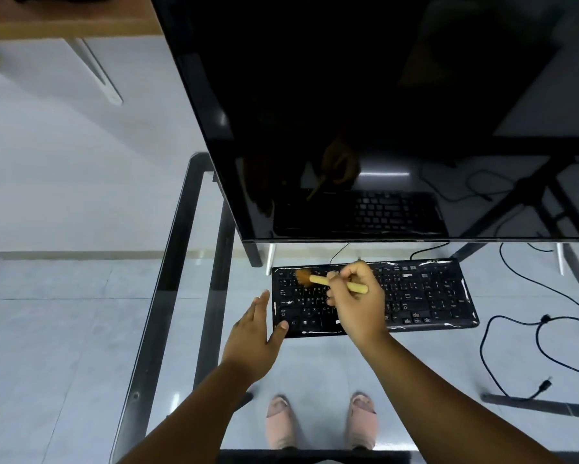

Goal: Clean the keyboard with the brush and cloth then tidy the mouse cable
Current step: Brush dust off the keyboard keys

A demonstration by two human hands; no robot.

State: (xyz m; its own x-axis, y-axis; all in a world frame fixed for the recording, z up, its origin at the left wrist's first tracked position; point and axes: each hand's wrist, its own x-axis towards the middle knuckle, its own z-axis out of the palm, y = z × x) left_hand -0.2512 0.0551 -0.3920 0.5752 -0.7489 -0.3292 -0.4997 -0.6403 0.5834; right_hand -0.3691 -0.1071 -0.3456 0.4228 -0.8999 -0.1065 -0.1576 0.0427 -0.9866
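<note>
Flat-fingered left hand [253, 333] steadies the black keyboard [425, 293]; right hand [358, 299] grips a wooden, soft-bristled brush [318, 279].

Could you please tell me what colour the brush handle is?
Pale yellow-tan, on the brush; head view.

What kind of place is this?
Probably a home or office computer desk: a glass table holds a big dark monitor and a black keyboard, with cables trailing at the right.
</note>
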